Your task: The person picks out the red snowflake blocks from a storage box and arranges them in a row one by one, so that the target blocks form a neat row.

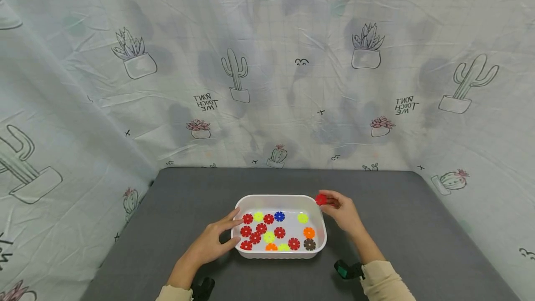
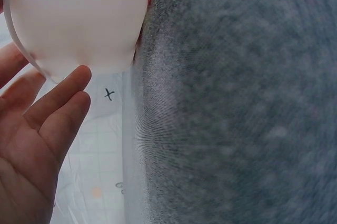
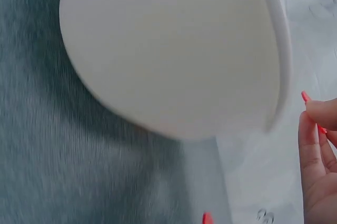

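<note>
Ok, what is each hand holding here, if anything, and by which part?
The right hand pinches a red, round, notched disc near its edge; the left hand holds the white rectangular tray at its left rim.

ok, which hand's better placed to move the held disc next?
Probably the right hand: it pinches the red disc by the far right corner of the white tray. The left hand touches the tray's left side.

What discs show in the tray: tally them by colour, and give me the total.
Red discs: 8
Yellow discs: 4
Orange discs: 2
Blue disc: 1
Dark disc: 1
Total in the tray: 16
</note>
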Motion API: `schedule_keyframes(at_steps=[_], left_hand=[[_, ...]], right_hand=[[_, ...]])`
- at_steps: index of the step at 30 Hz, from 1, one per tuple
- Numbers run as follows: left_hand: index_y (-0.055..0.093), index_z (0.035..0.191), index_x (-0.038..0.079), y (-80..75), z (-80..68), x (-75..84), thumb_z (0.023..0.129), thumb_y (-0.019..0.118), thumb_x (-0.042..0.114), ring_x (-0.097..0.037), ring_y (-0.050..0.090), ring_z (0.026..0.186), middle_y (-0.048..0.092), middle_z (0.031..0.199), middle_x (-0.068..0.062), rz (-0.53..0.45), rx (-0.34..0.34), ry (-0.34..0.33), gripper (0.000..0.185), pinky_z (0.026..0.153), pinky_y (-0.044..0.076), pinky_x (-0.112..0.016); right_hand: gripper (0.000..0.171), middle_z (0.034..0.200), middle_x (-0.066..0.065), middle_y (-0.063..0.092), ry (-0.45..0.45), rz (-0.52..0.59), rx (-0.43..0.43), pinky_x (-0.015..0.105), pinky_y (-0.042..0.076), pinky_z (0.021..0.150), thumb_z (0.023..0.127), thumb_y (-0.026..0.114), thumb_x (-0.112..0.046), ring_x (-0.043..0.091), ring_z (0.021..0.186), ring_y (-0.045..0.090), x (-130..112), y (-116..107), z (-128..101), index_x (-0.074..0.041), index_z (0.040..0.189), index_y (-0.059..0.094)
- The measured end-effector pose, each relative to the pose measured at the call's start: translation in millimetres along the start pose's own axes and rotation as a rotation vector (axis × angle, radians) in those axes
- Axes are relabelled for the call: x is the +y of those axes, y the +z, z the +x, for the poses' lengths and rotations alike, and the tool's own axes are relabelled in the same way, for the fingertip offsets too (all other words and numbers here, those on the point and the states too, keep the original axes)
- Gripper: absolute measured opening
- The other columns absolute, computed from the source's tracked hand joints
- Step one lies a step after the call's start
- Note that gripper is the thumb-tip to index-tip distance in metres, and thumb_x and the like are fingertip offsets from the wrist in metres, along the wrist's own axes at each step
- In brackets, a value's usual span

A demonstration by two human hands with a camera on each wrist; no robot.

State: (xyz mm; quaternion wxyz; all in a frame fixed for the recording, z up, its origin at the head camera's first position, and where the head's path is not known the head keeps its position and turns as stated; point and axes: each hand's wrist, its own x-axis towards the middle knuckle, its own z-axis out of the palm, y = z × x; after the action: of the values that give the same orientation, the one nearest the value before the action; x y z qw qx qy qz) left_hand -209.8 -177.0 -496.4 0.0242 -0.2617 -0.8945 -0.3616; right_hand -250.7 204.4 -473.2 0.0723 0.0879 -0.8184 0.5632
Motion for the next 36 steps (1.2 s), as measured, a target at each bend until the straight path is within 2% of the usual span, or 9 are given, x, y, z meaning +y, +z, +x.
schedule_keyframes(at_steps=[7,16,18,23,26,29,32,36], left_hand=[[0.060,0.129,0.008,-0.7,-0.7,0.2,0.090,0.062,0.037,-0.029,0.043,0.133,0.038,0.150,-0.007,0.004,0.002,0.001,0.049,0.099,0.041,-0.057],[0.059,0.129,0.008,-0.3,-1.5,0.6,0.090,0.062,0.037,-0.029,0.042,0.134,0.038,0.151,-0.007,-0.024,-0.013,-0.013,0.049,0.100,0.040,-0.058],[0.059,0.130,0.008,-0.3,-1.0,0.8,0.090,0.062,0.037,-0.029,0.042,0.134,0.038,0.151,-0.007,-0.029,-0.016,-0.014,0.049,0.100,0.040,-0.058],[0.059,0.130,0.009,-0.6,0.0,1.5,0.090,0.062,0.036,-0.029,0.042,0.134,0.037,0.151,-0.008,-0.033,-0.023,-0.016,0.049,0.100,0.039,-0.058],[0.059,0.130,0.009,-0.8,0.0,2.0,0.090,0.062,0.036,-0.029,0.042,0.134,0.037,0.151,-0.008,-0.034,-0.027,-0.015,0.049,0.100,0.039,-0.058],[0.059,0.130,0.008,-1.0,-0.1,1.9,0.090,0.062,0.036,-0.029,0.042,0.134,0.037,0.151,-0.008,-0.033,-0.026,-0.012,0.049,0.100,0.039,-0.058],[0.059,0.130,0.008,-1.3,-0.1,1.5,0.090,0.062,0.036,-0.029,0.042,0.134,0.037,0.151,-0.008,-0.032,-0.023,-0.016,0.049,0.101,0.039,-0.057],[0.059,0.130,0.008,-1.6,0.0,1.6,0.090,0.063,0.034,-0.029,0.041,0.135,0.037,0.151,-0.007,-0.032,-0.027,-0.021,0.048,0.101,0.039,-0.057]], right_hand=[[0.046,0.115,0.026,0.061,0.087,0.111,0.059,0.016,0.052,0.074,0.085,0.066,-0.001,0.001,0.089,0.061,25.8,-18.2,1.7,0.006,0.129,0.054],[0.048,0.106,0.005,0.067,0.172,0.119,0.149,0.012,0.051,0.072,0.084,0.066,0.004,-0.007,0.083,0.059,54.1,-36.8,1.7,0.011,0.129,0.052],[0.047,0.107,0.008,0.067,0.191,0.097,0.159,0.012,0.051,0.070,0.084,0.066,0.003,-0.008,0.082,0.057,57.5,-40.6,2.8,0.011,0.129,0.052],[0.045,0.115,0.023,0.063,0.241,0.014,0.160,0.012,0.049,0.068,0.086,0.064,0.001,-0.011,0.080,0.055,63.4,-47.8,5.2,0.009,0.129,0.052],[0.045,0.119,0.027,0.060,0.264,-0.062,0.143,0.014,0.048,0.066,0.087,0.064,-0.002,-0.011,0.081,0.053,65.6,-50.5,5.8,0.008,0.130,0.052],[0.045,0.122,0.028,0.058,0.276,-0.125,0.133,0.017,0.046,0.063,0.087,0.065,-0.004,-0.007,0.084,0.053,68.6,-51.8,7.3,0.007,0.129,0.053],[0.044,0.122,0.028,0.058,0.266,-0.186,0.118,0.018,0.046,0.065,0.087,0.066,-0.005,0.012,0.093,0.060,73.1,-52.7,10.9,0.007,0.128,0.055],[0.043,0.119,0.029,0.060,0.251,-0.268,0.096,0.020,0.047,0.069,0.086,0.066,-0.006,0.037,0.106,0.058,77.0,-52.9,14.9,0.007,0.126,0.056]])
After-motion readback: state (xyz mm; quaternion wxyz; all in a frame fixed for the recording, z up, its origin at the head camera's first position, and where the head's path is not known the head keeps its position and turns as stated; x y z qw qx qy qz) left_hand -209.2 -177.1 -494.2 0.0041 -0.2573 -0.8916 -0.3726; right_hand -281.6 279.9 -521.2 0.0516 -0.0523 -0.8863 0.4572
